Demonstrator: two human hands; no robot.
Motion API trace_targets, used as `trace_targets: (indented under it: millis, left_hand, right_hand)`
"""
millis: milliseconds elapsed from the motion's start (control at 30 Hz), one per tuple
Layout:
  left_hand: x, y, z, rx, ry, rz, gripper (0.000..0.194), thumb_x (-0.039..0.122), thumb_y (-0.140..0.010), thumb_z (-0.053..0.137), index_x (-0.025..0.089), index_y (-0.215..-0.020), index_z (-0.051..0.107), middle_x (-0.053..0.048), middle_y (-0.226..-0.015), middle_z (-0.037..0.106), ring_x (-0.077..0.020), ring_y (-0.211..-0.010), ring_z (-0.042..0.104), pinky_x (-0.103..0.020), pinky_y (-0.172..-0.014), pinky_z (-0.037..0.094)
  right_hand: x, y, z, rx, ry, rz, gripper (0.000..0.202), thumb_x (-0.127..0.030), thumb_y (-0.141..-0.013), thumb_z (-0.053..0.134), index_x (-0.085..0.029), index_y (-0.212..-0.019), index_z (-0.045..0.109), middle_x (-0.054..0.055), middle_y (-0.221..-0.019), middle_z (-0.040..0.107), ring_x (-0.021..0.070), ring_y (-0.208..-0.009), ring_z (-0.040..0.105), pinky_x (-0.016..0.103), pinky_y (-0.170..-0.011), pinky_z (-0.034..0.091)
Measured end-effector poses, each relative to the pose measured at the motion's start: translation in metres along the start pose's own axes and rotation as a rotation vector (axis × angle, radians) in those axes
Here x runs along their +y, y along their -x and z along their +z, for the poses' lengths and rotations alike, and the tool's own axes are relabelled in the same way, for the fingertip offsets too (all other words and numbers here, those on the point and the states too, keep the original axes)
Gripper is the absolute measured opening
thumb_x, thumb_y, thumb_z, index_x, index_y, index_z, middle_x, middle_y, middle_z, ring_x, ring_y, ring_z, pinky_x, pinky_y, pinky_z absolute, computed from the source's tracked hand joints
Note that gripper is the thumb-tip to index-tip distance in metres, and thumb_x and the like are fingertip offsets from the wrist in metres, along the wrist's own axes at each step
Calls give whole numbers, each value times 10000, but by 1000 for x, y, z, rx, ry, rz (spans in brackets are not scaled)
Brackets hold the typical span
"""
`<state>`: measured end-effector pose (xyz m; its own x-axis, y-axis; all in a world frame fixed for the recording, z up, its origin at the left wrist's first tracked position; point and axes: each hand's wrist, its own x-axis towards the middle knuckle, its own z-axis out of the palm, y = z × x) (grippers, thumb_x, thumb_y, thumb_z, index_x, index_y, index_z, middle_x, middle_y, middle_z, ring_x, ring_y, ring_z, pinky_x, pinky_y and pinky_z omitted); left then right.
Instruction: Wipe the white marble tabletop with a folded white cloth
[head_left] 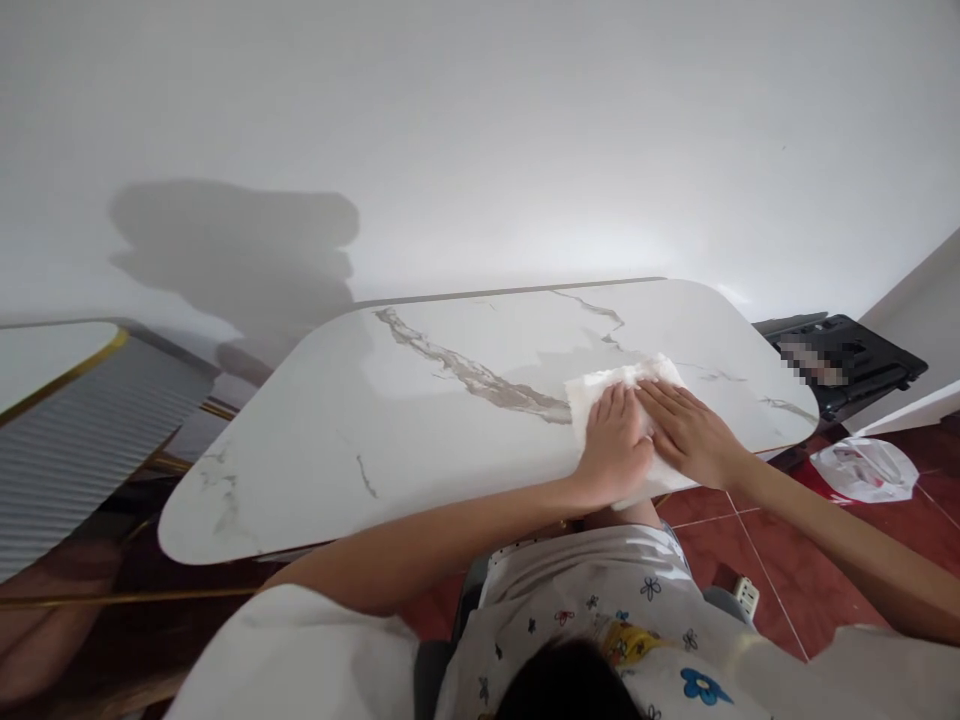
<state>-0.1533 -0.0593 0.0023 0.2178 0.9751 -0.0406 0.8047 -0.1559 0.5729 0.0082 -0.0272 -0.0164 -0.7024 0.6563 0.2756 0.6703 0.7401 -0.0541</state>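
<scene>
A white paper towel lies spread on the marble-patterned white tabletop, right of its middle and by the near edge. My left hand rests flat on the towel, fingers stretched out and pointing away from me. Beside it, my right hand also presses down flat, its fingers slanting left towards the left hand's fingertips. The two hands meet or nearly meet over the towel. Part of the towel is hidden beneath them, and its near end reaches the table's edge.
A white wall stands behind the table. At left is a ribbed grey cabinet with gold trim. On the right are a black folded item, partly blurred out, and a white plastic bag. A power strip lies on the red tiled floor.
</scene>
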Motion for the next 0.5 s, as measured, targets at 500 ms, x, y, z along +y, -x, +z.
trace_targets:
  millis: [500]
  left_hand:
    - [4,-103,4,83,-89,56,588,231,-907,274,33,-1459,314,-160,-1561,265,-253,-1468,182,-427,-1209,172]
  right_hand:
    - [89,-48,16,-5,86,69,542,-308,-965,290,-135,-1471,379,126,-1478,424,267,-1386,366,500,-1117,356]
